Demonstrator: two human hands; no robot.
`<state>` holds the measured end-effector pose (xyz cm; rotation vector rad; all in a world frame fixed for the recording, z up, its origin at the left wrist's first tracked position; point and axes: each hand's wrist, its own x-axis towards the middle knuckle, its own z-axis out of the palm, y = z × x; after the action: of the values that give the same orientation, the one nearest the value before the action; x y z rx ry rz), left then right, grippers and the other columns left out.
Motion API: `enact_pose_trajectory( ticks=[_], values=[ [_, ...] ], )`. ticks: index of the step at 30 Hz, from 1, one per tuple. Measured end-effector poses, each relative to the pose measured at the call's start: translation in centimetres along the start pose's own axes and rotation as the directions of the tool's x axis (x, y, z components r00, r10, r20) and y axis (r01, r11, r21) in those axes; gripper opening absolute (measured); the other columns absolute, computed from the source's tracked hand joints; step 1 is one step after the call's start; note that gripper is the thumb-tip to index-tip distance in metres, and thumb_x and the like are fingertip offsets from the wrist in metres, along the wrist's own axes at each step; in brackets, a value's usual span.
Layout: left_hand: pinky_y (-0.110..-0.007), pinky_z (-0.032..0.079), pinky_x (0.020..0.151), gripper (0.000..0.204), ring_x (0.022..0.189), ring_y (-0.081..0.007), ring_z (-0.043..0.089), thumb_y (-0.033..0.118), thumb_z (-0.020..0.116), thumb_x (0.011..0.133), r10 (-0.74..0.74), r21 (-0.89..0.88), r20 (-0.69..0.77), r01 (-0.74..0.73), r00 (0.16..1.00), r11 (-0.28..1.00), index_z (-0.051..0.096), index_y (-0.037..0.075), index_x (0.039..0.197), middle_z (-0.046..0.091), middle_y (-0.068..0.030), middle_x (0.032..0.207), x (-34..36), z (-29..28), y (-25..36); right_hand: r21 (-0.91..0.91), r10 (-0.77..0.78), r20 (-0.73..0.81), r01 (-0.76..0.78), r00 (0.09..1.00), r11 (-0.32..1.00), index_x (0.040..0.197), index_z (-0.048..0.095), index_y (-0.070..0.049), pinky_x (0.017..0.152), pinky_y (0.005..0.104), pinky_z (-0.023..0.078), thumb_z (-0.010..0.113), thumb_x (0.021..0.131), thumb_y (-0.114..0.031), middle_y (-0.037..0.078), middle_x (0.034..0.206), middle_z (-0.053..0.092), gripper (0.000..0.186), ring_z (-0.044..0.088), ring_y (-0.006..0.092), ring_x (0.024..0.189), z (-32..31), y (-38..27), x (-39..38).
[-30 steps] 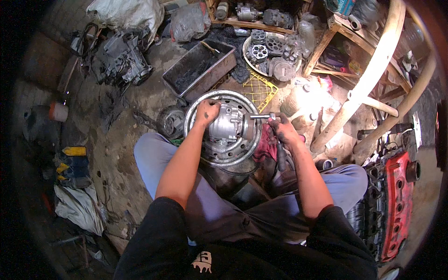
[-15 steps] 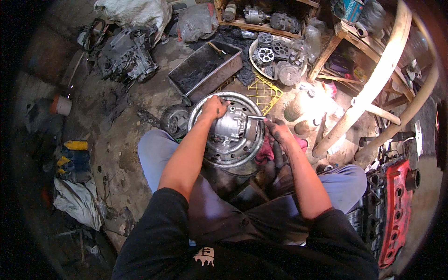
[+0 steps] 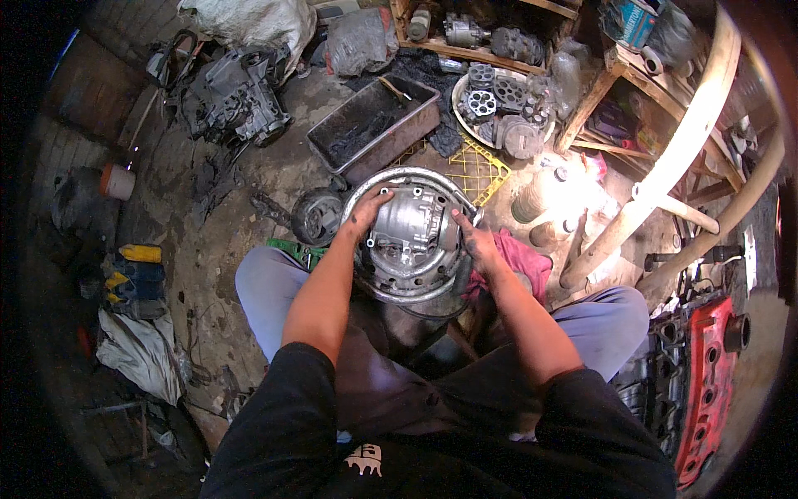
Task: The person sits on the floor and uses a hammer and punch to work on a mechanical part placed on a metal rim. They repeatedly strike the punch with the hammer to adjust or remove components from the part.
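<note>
A silvery metal compressor, ribbed and with bolt holes at its corners, lies on a steel wheel rim between my knees. My left hand is closed on the compressor's left side. My right hand grips its right end, thumb on top and the other fingers mostly hidden beneath. A small shiny metal end shows beside the right hand; whether that hand also holds a tool I cannot tell. Next to my right wrist hangs a pink cloth.
Beyond the rim stand a black tray with a brush, a yellow plastic grate and a basin of compressor parts. Brightly lit bottles and pale curved poles are to the right, beside a red engine part. A gearbox lies far left.
The metal rod that my right hand held at the compressor's right end no longer shows there. That hand has moved in onto the compressor, which has turned; my left hand has slid to its left side.
</note>
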<state>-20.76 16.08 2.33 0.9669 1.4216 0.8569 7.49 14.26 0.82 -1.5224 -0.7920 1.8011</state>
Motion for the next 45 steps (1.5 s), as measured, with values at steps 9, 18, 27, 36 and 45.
enact_pose_trajectory(
  ticks=[9, 18, 27, 36, 45],
  values=[
    [-0.039, 0.043, 0.095, 0.033, 0.111, -0.0275, 0.054, 0.023, 0.059, 0.092, -0.06, -0.249, -0.075, 0.039, 0.995, 0.968, 0.06, 0.012, 0.124, 0.058, -0.013, 0.123, -1.3, 1.4, -0.2, 0.061, -0.031, -0.055, 0.035, 0.998, 0.998, 0.13, 0.04, 0.003, 0.041, 0.0282, 0.038, 0.079, 0.076, -0.052, 0.0, 0.064, 0.049, 0.085, 0.045, 0.0109, 0.046, 1.0, 0.9, 0.8],
    [-0.038, 0.036, 0.104, 0.032, 0.121, -0.0263, 0.048, 0.027, 0.06, 0.094, 0.077, -0.02, -0.193, -0.082, 0.978, 0.996, 0.061, 0.012, 0.122, 0.056, -0.0096, 0.128, -3.8, 2.9, 1.4, 0.113, -0.138, -0.034, 0.141, 0.99, 0.984, 0.123, 0.054, -0.006, 0.046, 0.0266, 0.042, 0.07, 0.086, -0.048, 0.004, 0.084, 0.061, 0.058, 0.055, 0.0118, 0.058, -0.1, 3.4, 3.3],
    [-0.037, 0.037, 0.101, 0.028, 0.115, -0.0252, 0.051, 0.027, 0.054, 0.099, 0.069, 0.011, -0.23, -0.068, 0.971, 0.998, 0.061, 0.01, 0.121, 0.059, -0.0119, 0.123, -4.5, 3.7, 3.4, 0.016, -0.142, -0.089, 0.144, 0.986, 0.99, 0.118, 0.057, -0.003, 0.046, 0.0264, 0.04, 0.066, 0.088, -0.051, 0.003, 0.084, 0.062, 0.058, 0.056, 0.0125, 0.059, 0.3, 2.4, 3.0],
    [-0.039, 0.039, 0.102, 0.032, 0.12, -0.0328, 0.052, 0.026, 0.056, 0.097, 0.212, 0.265, -0.27, -0.14, 0.939, 0.954, 0.061, 0.009, 0.123, 0.058, -0.0184, 0.125, -2.0, 8.5, 3.9, -0.032, -0.127, -0.218, 0.123, 0.968, 0.992, 0.114, 0.063, -0.003, 0.06, 0.0332, 0.048, 0.062, 0.091, -0.051, 0.01, 0.092, 0.067, 0.053, 0.062, 0.0186, 0.074, -2.9, 1.1, 1.9],
    [-0.042, 0.044, 0.097, 0.03, 0.112, -0.0376, 0.058, 0.024, 0.05, 0.098, 0.301, 0.33, -0.441, -0.159, 0.846, 0.93, 0.064, 0.002, 0.114, 0.064, -0.0195, 0.116, -3.5, 7.6, 1.6, -0.397, -0.776, -0.286, 0.667, 0.563, 0.63, 0.114, 0.06, -0.003, 0.075, 0.0326, 0.048, 0.072, 0.086, -0.015, 0.009, 0.097, 0.063, 0.033, 0.058, 0.0173, 0.086, -2.1, -8.6, -6.3]
  ],
)
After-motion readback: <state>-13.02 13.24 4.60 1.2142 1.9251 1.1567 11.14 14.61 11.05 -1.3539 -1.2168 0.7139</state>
